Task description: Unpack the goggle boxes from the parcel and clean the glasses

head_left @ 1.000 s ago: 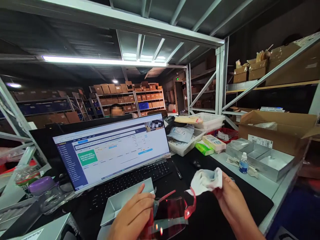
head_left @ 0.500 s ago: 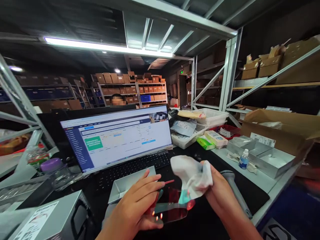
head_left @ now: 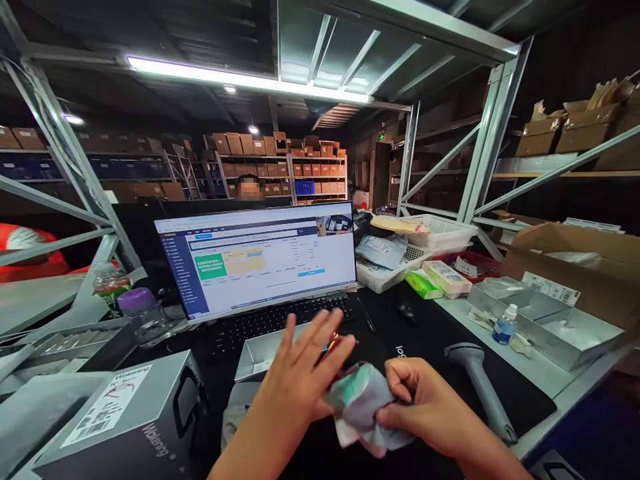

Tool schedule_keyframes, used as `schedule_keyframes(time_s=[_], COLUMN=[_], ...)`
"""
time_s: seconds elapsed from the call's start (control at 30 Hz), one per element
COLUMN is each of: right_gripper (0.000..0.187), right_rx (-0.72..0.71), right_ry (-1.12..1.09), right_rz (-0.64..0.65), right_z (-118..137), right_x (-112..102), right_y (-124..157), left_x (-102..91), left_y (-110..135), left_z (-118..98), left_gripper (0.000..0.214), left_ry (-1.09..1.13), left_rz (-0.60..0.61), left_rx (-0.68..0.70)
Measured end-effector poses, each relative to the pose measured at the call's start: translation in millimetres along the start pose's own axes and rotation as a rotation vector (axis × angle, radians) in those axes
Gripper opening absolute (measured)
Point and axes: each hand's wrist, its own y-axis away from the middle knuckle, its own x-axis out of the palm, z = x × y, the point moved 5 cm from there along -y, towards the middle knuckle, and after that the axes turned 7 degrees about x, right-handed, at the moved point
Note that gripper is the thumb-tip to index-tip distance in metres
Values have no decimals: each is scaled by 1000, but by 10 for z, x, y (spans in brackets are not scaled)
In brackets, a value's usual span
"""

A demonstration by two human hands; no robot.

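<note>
My left hand [head_left: 300, 380], fingers stretched and apart, grips the edge of a shiny red-tinted lens [head_left: 336, 345] at its thumb side. Most of the lens is hidden behind that hand and a crumpled white cloth [head_left: 363, 407]. Thumb and curled fingers of my right hand [head_left: 417, 403] pinch this cloth, which lies against the lens; a greenish tint shows on it. Just behind my left hand sits an open grey box [head_left: 247, 360].
A monitor [head_left: 260, 267] and keyboard [head_left: 240, 339] stand ahead. To the right lie a barcode scanner [head_left: 483, 390], a mouse [head_left: 406, 311] and a small blue-labelled bottle [head_left: 504, 325]. A grey printed box [head_left: 125, 427] and purple-lidded jar [head_left: 143, 320] occupy the left. Another person sits beyond the monitor.
My right hand has brought the cloth left and down, over the lens, which was more exposed before. The left hand has turned, fingers raised. My view has shifted left.
</note>
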Motion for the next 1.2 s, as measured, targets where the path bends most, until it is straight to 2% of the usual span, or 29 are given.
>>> schedule_keyframes(time_s=[0.07, 0.13, 0.2, 0.27, 0.33, 0.47, 0.53, 0.6, 0.67, 0.8, 0.9, 1.03, 1.2], right_gripper=[59, 55, 51, 50, 52, 49, 43, 46, 50, 46, 40, 38, 40], right_rx=[-105, -198, -263, -289, -291, -328, -323, -296, -280, -282, -278, -272, -268], right_ry=[-189, -407, -562, -632, -668, -716, -709, -690, -687, -683, -675, -717, -597], right_rz=[-141, -275, -356, -365, -331, -318, -357, -402, -433, -441, -416, -334, -264], right_z=[50, 83, 89, 71, 28, -69, -114, -154, -184, -221, -240, -272, -315], right_x=[-76, -174, -220, -177, -68, 130, 174, 191, 193, 197, 213, 241, 236], right_y=[-48, -85, -113, -138, -157, -168, -183, -208, -231, -256, -271, -291, -253], left_x=[-98, -178, -144, -9, 143, 313, 321, 313, 321, 386, 437, 478, 385], left_y=[21, 55, 65, 37, 6, -36, -44, -42, -36, 0, 28, 51, 23], left_z=[-4, -78, -211, -363, -470, -485, -453, -424, -409, -357, -308, -266, -210], left_gripper=[57, 40, 19, 13, 16, 21, 20, 19, 21, 26, 26, 20, 20], left_ry=[-114, -116, -15, 128, 202, 134, 80, 11, -25, -4, -4, 176, 326], left_rz=[-117, -285, -354, -305, -227, -158, -171, -177, -155, -80, -45, -59, -171], left_rx=[-160, -271, -277, -205, -163, -222, -259, -278, -256, -229, -258, -294, -295])
